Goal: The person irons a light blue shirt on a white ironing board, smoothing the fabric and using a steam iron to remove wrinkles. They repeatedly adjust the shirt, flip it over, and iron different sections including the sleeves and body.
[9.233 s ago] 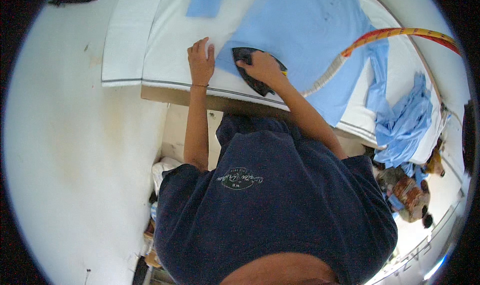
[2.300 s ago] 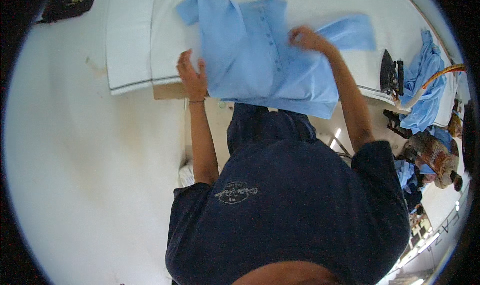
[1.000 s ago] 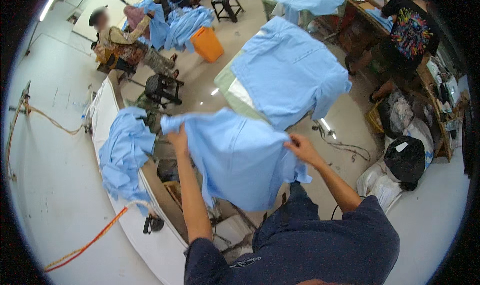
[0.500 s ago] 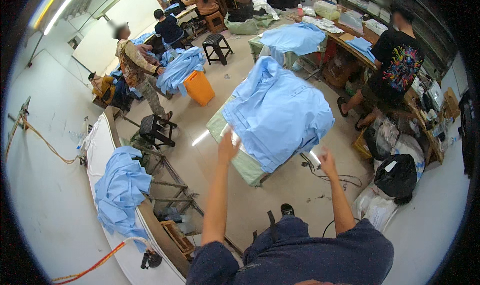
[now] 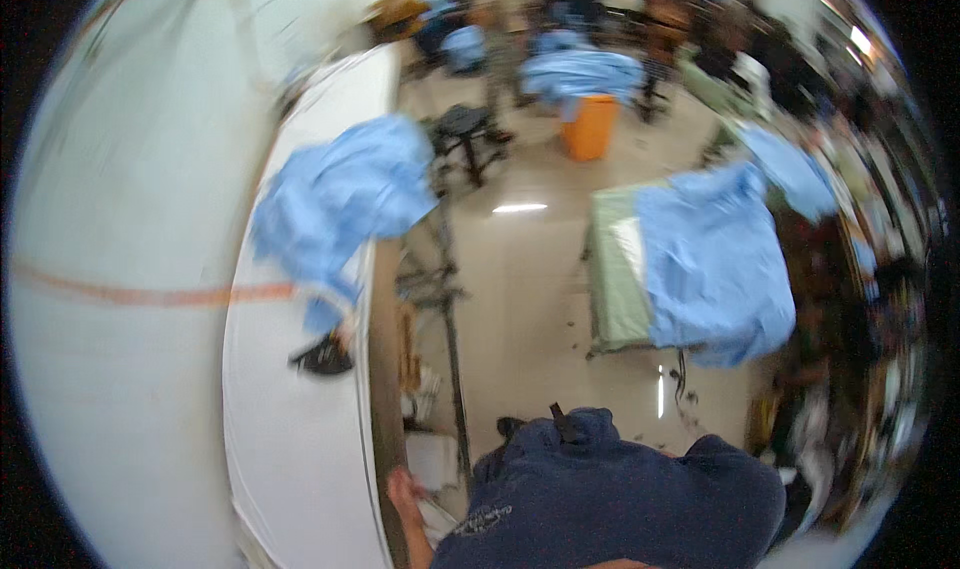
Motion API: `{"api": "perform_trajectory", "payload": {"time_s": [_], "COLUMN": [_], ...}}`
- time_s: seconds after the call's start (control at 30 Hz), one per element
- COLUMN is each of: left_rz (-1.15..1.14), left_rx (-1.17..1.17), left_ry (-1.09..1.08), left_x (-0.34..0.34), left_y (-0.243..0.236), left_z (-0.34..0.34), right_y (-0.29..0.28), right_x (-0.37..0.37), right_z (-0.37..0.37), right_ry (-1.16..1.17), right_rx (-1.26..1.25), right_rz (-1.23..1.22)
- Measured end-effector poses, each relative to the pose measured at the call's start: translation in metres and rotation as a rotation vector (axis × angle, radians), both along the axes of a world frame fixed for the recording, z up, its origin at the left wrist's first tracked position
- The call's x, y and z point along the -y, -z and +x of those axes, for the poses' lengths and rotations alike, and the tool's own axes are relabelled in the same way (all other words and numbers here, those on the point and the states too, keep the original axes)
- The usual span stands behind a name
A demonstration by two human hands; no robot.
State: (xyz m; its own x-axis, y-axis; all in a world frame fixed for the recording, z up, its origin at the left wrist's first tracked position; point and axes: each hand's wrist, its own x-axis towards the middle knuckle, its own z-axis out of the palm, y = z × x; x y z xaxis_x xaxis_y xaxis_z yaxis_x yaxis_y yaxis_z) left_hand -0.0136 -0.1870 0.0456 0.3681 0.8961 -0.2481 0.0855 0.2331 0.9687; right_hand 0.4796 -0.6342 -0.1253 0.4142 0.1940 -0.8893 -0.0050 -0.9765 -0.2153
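Note:
My left hand (image 5: 405, 494) is low by the front edge of the long white ironing board (image 5: 290, 439), smeared by motion; whether it grips anything I cannot tell. My right hand is out of view, beyond my dark shirt. A black iron (image 5: 325, 354) with a pale hose rests on the board beside a rumpled heap of light blue garments (image 5: 340, 179). To the right, blue shirts (image 5: 715, 259) lie spread over a green-covered table (image 5: 615, 269).
An orange bin (image 5: 588, 124) stands ahead under more blue cloth. A black stool (image 5: 463, 124), a standing person (image 5: 505, 29) and seated people are farther back. A cluttered bench (image 5: 870, 319) lines the right, a pale wall (image 5: 120, 369) the left, with tiled floor between the tables.
The blue shirt my hands carried has been let go onto the table's pile. My hands have dropped back, the right leaving view, and my view has swung left toward the ironing board.

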Motion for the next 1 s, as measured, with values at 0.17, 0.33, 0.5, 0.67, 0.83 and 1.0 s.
{"api": "perform_trajectory", "payload": {"time_s": [0.17,0.33,0.5,0.67,0.83,1.0], "left_rz": [0.323,0.91,0.948,1.059,0.929,0.779], "left_rx": [-0.215,-0.319,-0.298,-0.566,-0.899,-1.146], "left_ry": [-0.221,0.025,-0.134,-0.27,-0.265,-0.213], "left_x": [-0.078,-0.125,-0.181,-0.271,-0.339,-0.364], "left_y": [-0.038,-0.069,-0.082,-0.083,-0.067,-0.031], "left_z": [0.08,0.153,0.178,0.183,0.187,0.169], "right_y": [0.022,0.034,-0.035,-0.058,-0.074,-0.173], "right_x": [-0.145,-0.329,-0.47,-0.578,-0.714,-0.896], "right_z": [0.017,0.033,0.019,0.004,0.035,0.045], "right_ry": [-0.482,-0.738,-0.394,-0.471,-0.591,-0.482], "right_rx": [-0.008,0.039,-0.086,-0.177,-0.017,0.105], "right_rz": [0.087,0.183,0.432,0.688,0.952,1.226]}}
